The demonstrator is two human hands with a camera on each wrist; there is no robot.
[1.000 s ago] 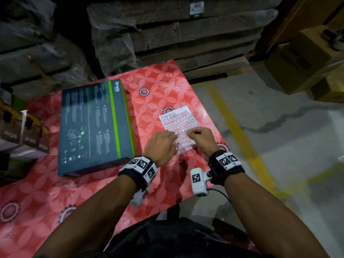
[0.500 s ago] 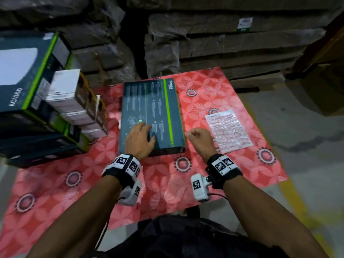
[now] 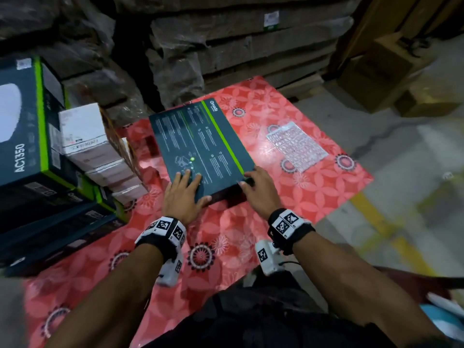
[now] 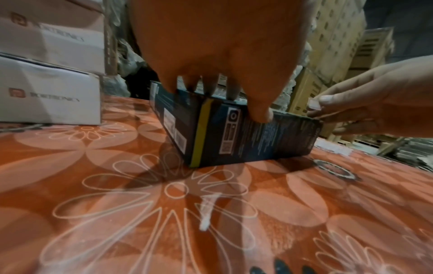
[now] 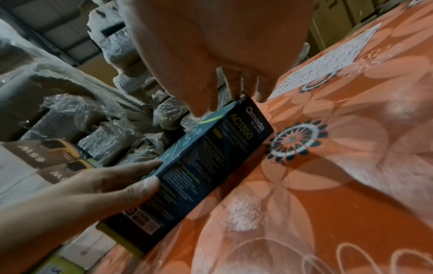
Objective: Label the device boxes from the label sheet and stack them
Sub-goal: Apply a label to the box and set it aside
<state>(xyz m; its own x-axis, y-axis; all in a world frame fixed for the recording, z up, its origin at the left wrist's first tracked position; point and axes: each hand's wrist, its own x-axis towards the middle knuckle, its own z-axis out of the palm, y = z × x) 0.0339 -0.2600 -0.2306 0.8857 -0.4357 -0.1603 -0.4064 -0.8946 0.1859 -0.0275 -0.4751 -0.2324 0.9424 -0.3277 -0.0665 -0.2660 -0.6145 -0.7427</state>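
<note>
Pinning the box (image 3: 200, 146) under our flat left hand (image 3: 182, 194), right hand (image 4: 365, 103) pinching a label (image 4: 312, 104) that could land crooked if it slides.

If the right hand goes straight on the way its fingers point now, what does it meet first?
The right hand already touches the dark device box at its near right corner, so it would likely push that box first.

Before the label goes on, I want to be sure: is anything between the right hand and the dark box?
Nothing visible is. The right hand pinches a small label just at the near right corner of the dark box. The left hand rests on the near left corner, clear of that spot.
</note>
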